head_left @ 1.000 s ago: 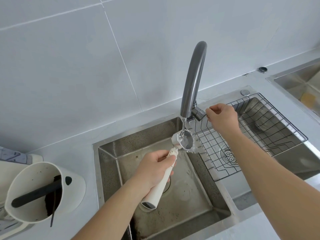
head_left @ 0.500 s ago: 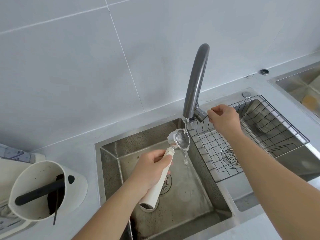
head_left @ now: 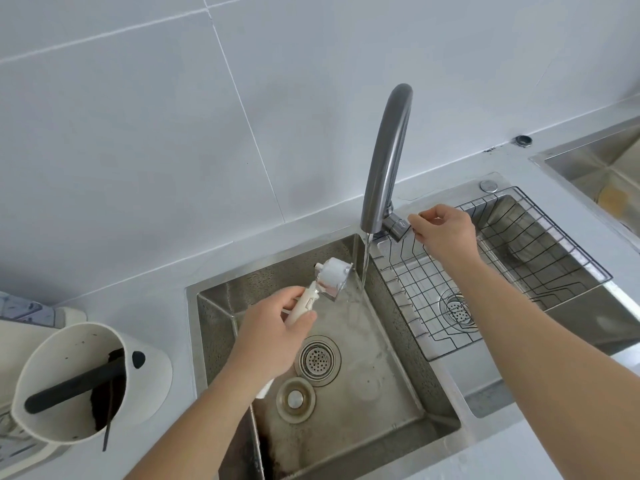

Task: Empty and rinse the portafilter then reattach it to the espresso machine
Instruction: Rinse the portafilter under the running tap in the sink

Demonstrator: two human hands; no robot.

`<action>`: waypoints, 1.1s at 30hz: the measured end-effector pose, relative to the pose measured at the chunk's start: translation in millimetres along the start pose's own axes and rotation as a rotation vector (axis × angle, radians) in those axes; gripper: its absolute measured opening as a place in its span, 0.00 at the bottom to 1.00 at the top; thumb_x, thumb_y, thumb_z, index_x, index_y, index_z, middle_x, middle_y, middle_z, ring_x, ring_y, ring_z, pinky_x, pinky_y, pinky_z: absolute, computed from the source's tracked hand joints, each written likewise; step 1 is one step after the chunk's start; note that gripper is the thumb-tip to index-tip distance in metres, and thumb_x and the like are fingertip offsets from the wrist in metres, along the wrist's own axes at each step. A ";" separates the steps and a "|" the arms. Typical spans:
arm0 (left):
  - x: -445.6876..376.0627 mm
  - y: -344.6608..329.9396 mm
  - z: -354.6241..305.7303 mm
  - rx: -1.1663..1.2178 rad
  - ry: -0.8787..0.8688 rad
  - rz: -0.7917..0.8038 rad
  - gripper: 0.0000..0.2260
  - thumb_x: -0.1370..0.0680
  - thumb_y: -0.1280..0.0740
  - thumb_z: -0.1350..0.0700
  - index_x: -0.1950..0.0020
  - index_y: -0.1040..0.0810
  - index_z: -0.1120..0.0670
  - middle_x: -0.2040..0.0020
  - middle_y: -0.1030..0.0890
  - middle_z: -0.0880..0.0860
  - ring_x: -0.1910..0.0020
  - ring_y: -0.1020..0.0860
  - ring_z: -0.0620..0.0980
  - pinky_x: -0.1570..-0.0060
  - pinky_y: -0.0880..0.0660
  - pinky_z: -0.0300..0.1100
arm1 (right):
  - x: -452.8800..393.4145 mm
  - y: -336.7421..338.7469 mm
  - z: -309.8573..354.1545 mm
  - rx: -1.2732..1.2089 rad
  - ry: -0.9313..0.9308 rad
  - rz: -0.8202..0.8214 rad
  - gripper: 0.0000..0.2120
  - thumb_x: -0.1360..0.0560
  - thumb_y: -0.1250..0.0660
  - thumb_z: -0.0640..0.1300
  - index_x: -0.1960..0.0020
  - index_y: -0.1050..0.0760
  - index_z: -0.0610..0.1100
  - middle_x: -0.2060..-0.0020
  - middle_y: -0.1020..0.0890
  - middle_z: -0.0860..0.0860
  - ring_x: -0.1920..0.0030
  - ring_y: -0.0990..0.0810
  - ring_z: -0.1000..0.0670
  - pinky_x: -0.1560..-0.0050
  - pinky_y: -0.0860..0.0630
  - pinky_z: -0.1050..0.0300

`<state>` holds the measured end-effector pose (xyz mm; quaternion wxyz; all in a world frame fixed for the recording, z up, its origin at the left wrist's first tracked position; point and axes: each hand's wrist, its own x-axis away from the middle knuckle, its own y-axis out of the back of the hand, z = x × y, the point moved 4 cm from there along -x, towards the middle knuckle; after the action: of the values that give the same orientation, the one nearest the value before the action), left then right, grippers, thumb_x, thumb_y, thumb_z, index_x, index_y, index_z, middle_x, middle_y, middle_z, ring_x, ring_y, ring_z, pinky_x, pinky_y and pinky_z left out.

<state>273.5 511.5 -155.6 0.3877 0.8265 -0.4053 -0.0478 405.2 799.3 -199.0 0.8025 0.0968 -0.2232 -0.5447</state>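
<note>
My left hand [head_left: 268,336] grips the white handle of the portafilter [head_left: 330,278] over the left sink basin [head_left: 398,386]. Its metal basket is turned over, with the white underside up, just left of the running water stream [head_left: 365,265]. The stream falls from the grey curved faucet [head_left: 386,157]. My right hand [head_left: 445,232] sits at the faucet's lever [head_left: 396,227], fingertips pinched beside it. The espresso machine is out of view.
A white knock box [head_left: 86,382] with a black bar and dark coffee grounds stands on the counter at the left. A wire rack [head_left: 502,271] lies over the right basin. The left basin holds a drain strainer [head_left: 318,360] and a plug [head_left: 295,400]. Another sink [head_left: 595,171] is at far right.
My left hand has rolled the portafilter over and moved it left out of the stream; water that filled the basket has spilled out. The right hand stays at the lever.
</note>
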 end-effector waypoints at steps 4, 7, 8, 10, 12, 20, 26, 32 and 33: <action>-2.2 4.6 4.1 -0.073 -0.065 -0.042 0.13 0.25 0.30 0.52 0.41 0.21 0.42 0.56 0.18 0.41 0.59 0.19 0.42 0.57 0.20 0.48 | -0.2 -3.5 7.4 0.056 0.068 -0.017 0.07 0.26 0.27 0.50 0.60 0.20 0.47 0.64 0.16 0.49 0.67 0.21 0.50 0.66 0.24 0.57; -2.5 6.8 6.8 -0.108 -0.099 -0.073 0.12 0.25 0.30 0.52 0.43 0.22 0.42 0.56 0.18 0.42 0.58 0.20 0.43 0.58 0.21 0.51 | -1.0 -10.6 16.7 0.113 0.115 -0.028 0.10 0.26 0.28 0.49 0.57 0.18 0.42 0.64 0.16 0.47 0.69 0.23 0.50 0.65 0.23 0.56; -2.4 7.2 7.8 -0.125 -0.107 -0.085 0.12 0.25 0.31 0.52 0.42 0.22 0.42 0.55 0.18 0.42 0.58 0.20 0.44 0.57 0.21 0.51 | -1.5 -12.3 18.4 0.130 0.123 -0.036 0.11 0.26 0.28 0.49 0.57 0.18 0.41 0.63 0.15 0.45 0.68 0.23 0.49 0.62 0.22 0.53; -1.2 8.2 8.8 -0.165 -0.124 -0.107 0.14 0.25 0.30 0.51 0.41 0.23 0.42 0.54 0.19 0.42 0.57 0.21 0.45 0.56 0.22 0.50 | -1.8 -13.5 20.2 0.146 0.123 -0.041 0.11 0.26 0.28 0.50 0.57 0.18 0.41 0.62 0.15 0.44 0.66 0.23 0.49 0.59 0.20 0.51; 1.0 9.0 10.1 -0.180 -0.141 -0.126 0.14 0.25 0.30 0.52 0.40 0.23 0.43 0.52 0.19 0.42 0.56 0.22 0.45 0.55 0.22 0.49 | -2.4 -13.0 19.3 0.151 0.119 -0.034 0.11 0.26 0.28 0.50 0.57 0.18 0.41 0.62 0.15 0.43 0.67 0.23 0.49 0.63 0.22 0.53; 9.1 13.4 14.2 -0.222 -0.145 -0.158 0.15 0.24 0.31 0.51 0.38 0.24 0.44 0.53 0.21 0.43 0.58 0.23 0.45 0.58 0.22 0.49 | -1.1 -12.8 21.2 0.158 0.104 -0.024 0.11 0.26 0.28 0.49 0.55 0.18 0.40 0.60 0.14 0.43 0.67 0.23 0.49 0.69 0.29 0.61; 13.6 15.3 20.7 -0.224 -0.103 -0.163 0.14 0.24 0.31 0.50 0.38 0.25 0.43 0.51 0.20 0.42 0.57 0.22 0.44 0.57 0.22 0.47 | 1.2 -12.4 21.9 0.182 0.127 -0.029 0.12 0.25 0.29 0.49 0.52 0.17 0.40 0.59 0.15 0.46 0.65 0.22 0.50 0.68 0.30 0.63; 24.3 6.0 21.1 0.228 0.107 -0.113 0.11 0.24 0.31 0.54 0.51 0.21 0.36 0.58 0.15 0.42 0.59 0.19 0.37 0.60 0.26 0.35 | 1.5 -11.7 20.4 0.189 0.130 -0.033 0.12 0.25 0.29 0.49 0.51 0.18 0.40 0.59 0.16 0.46 0.69 0.24 0.55 0.70 0.32 0.63; 26.7 2.6 20.3 0.334 0.146 -0.087 0.12 0.23 0.31 0.55 0.54 0.20 0.36 0.60 0.15 0.45 0.62 0.18 0.41 0.61 0.24 0.39 | 1.3 -11.4 20.4 0.189 0.131 -0.035 0.12 0.25 0.29 0.49 0.51 0.18 0.40 0.59 0.16 0.46 0.68 0.24 0.56 0.70 0.32 0.63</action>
<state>281.7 479.5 -161.7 0.2710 0.8974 -0.3422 0.0638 386.7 795.4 -185.2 0.7930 0.2116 -0.2190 -0.5277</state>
